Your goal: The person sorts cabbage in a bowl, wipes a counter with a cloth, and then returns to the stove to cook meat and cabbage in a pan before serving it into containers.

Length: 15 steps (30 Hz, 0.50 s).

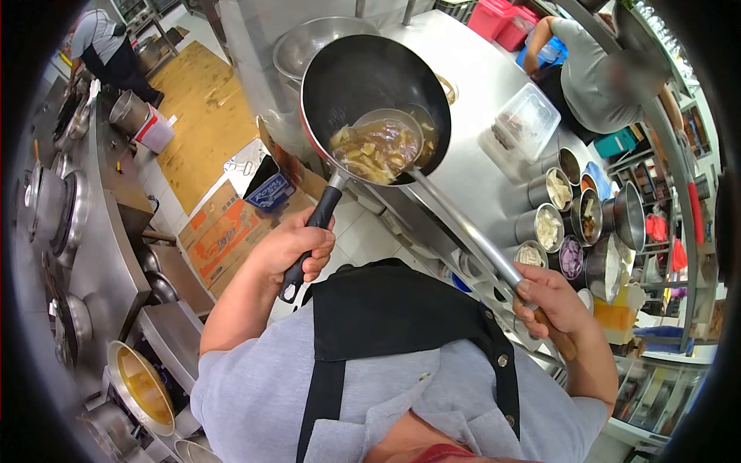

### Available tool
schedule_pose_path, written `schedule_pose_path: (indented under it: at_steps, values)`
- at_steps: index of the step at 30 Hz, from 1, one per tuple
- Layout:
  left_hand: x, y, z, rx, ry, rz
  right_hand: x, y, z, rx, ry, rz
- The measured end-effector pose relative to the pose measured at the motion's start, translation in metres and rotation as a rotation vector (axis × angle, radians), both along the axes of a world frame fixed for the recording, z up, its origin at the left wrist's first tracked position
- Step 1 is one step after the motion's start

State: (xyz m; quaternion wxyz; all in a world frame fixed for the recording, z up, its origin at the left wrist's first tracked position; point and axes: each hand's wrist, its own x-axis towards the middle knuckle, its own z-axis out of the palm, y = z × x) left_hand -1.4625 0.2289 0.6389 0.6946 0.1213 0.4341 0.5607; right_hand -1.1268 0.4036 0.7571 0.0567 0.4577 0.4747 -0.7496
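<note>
My left hand (297, 247) is closed around the black handle of a deep wok (340, 77), which is tilted over the edge of the steel table. In my right hand (548, 301) is the long metal handle of a ladle (455, 212), its bowl inside the wok. Brown broth with pale, yellowish pieces (374, 150) fills the ladle bowl and the low part of the wok. Behind the wok, partly covered by it, stands a steel bowl (297, 42).
On the steel table (471, 85), several metal containers of cut ingredients (549, 228) and a clear plastic box (529, 116) stand at right. One person (610, 77) is across the table, another (100, 42) at far left. Left are a stove counter (116, 231) and floor cardboard (220, 239).
</note>
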Motion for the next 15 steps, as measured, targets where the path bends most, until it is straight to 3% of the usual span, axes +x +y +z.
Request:
schedule_pose_path:
  at_steps: [10,15]
  values:
    - [0.001,-0.015,-0.009,-0.01,-0.14,0.005,-0.026,0.001,0.008,-0.242,0.105,-0.051]
    - [0.002,-0.02,-0.011,0.016,-0.172,0.032,-0.031,0.007,0.01,-0.164,0.158,-0.028]
